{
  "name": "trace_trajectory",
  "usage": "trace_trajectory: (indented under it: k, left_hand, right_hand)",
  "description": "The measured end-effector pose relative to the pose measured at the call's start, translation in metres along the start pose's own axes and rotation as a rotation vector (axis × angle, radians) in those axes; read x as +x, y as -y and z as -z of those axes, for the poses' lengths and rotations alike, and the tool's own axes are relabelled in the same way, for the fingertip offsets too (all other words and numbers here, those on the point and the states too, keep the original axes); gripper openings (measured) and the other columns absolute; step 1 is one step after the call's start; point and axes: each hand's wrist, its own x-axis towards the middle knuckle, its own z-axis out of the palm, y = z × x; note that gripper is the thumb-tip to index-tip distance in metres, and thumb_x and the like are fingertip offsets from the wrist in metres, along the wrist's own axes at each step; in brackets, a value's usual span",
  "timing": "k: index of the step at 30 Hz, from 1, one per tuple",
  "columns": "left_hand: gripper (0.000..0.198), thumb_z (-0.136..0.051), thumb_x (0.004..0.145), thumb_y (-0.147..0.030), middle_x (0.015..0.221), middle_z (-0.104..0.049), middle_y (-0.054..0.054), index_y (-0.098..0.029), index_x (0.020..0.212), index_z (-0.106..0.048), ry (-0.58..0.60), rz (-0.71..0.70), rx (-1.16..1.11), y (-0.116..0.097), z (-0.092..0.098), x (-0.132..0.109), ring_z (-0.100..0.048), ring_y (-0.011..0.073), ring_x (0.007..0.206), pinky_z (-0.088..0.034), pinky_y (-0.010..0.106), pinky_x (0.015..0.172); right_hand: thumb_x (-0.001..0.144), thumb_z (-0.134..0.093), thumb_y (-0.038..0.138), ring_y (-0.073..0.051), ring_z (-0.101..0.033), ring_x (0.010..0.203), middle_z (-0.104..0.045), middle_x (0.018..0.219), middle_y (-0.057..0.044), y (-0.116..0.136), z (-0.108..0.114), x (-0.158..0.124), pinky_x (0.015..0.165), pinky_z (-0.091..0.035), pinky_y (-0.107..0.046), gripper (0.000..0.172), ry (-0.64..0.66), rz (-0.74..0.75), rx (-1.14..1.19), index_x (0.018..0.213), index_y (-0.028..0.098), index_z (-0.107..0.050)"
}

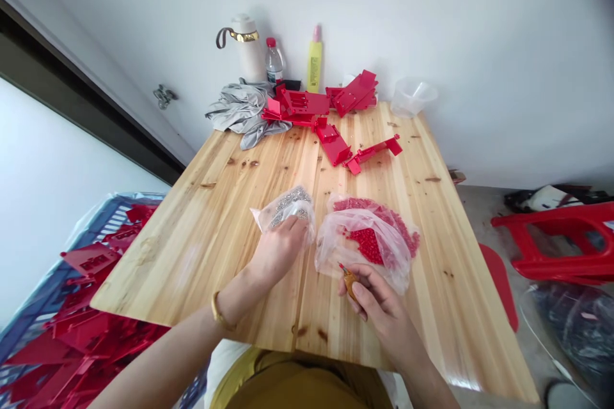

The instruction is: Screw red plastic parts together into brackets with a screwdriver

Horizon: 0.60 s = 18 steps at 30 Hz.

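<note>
My left hand (283, 243) reaches into the mouth of a small clear plastic bag of metal screws (293, 198). Its fingers are curled, and the plastic hides their tips, so what they pinch cannot be made out. My right hand (378, 303) grips a short screwdriver (351, 284) by its amber handle, tip pointing up and left. A tiny red piece sits at that tip. Just beyond this hand lies an open clear bag of small red plastic pieces (369, 246), some showing through its folds.
Red plastic assemblies (330, 140) lie across the back of the wooden table (230, 204), beside a grey cloth (240, 108). A thermos (249, 51), bottles and a clear tub (412, 97) stand along the wall. A blue crate (43, 278) of red parts is at left, a red stool (551, 243) at right.
</note>
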Motion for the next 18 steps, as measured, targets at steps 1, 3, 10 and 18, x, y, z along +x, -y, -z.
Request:
trace_trajectory:
  k: [1,3,10,18]
  left_hand:
    - [0.017,-0.049,0.096,-0.017,0.087,-0.065,0.008,-0.016,0.089,-0.064,0.04,0.013,0.053,0.002,-0.003,0.008,-0.064,0.0199,0.073,-0.052,0.029,0.064]
    - [0.016,-0.05,0.093,-0.013,0.089,-0.064,0.01,-0.016,0.084,-0.063,0.101,0.04,0.146,0.003,-0.009,0.017,-0.064,0.0214,0.075,-0.05,0.03,0.063]
    - [0.021,-0.045,0.095,-0.012,0.096,-0.065,0.013,-0.013,0.087,-0.065,0.15,0.047,0.219,0.0,-0.016,0.02,-0.065,0.0231,0.078,-0.046,0.029,0.058]
    - [0.02,-0.059,0.092,-0.033,0.082,-0.07,0.006,-0.016,0.09,-0.07,-0.164,0.394,-0.89,-0.01,0.001,0.001,-0.056,0.0114,0.058,-0.045,0.023,0.054]
  right_hand:
    - [0.097,-0.053,0.05,-0.014,-0.047,0.065,-0.065,0.091,-0.004,0.0,-0.001,0.0,0.057,-0.037,-0.027,0.033,-0.008,0.004,-0.009,0.114,0.023,-0.06]
    - [0.098,-0.053,0.05,-0.014,-0.048,0.065,-0.066,0.091,-0.004,0.0,-0.003,-0.001,0.058,-0.038,-0.027,0.032,-0.01,0.022,-0.023,0.114,0.023,-0.06]
    - [0.1,-0.051,0.046,-0.013,-0.048,0.064,-0.067,0.089,-0.004,-0.004,-0.002,0.002,0.056,-0.038,-0.026,0.031,0.011,0.075,-0.085,0.116,0.022,-0.059]
    - [0.102,-0.047,0.04,-0.016,-0.063,0.078,-0.071,0.096,-0.005,0.009,-0.015,0.017,0.067,-0.049,-0.027,0.026,-0.064,0.198,-0.269,0.116,0.021,-0.059]
